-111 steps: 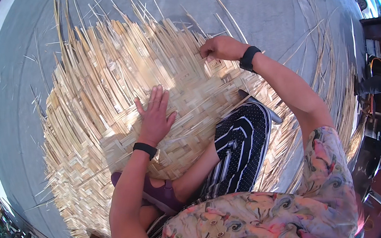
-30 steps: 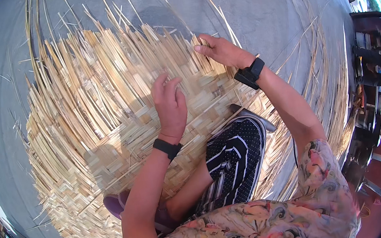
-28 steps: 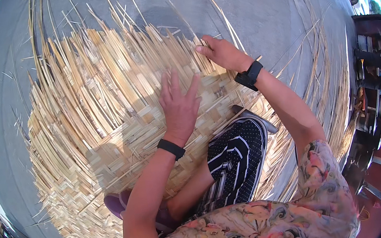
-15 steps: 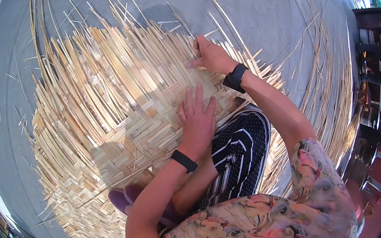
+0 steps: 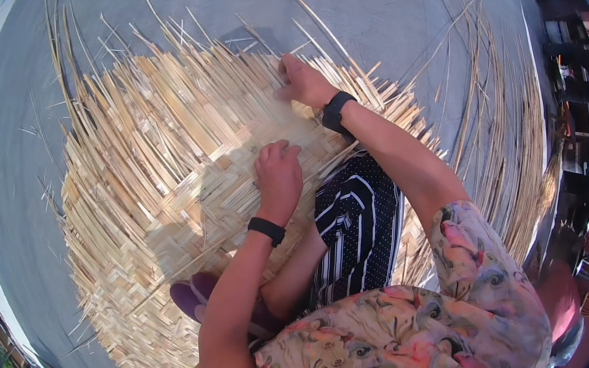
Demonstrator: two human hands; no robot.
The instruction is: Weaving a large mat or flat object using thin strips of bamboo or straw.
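A large woven mat of pale bamboo strips [image 5: 186,206] lies under me, herringbone in its near part and with loose strip ends fanning out on the far side. My right hand [image 5: 305,82], a black watch on its wrist, is closed over strips at the far right part of the mat. Its fingertips are partly hidden, and the strips beside it look blurred. Nearer to me, my left hand [image 5: 281,182] rests over the weave with its fingers curled; what lies under them is hidden. A black band circles the left wrist.
Long loose strips [image 5: 499,127] lie on the grey concrete floor [image 5: 391,15] at the right. My striped trouser leg [image 5: 360,227] and a purple shoe [image 5: 189,300] are on the mat. Dark furniture [image 5: 581,154] stands along the right edge.
My left hand has drawn back a little to the left, its spread fingers now curled. My right hand stays by the far strips, its fingers more closed. The view has shifted slightly.
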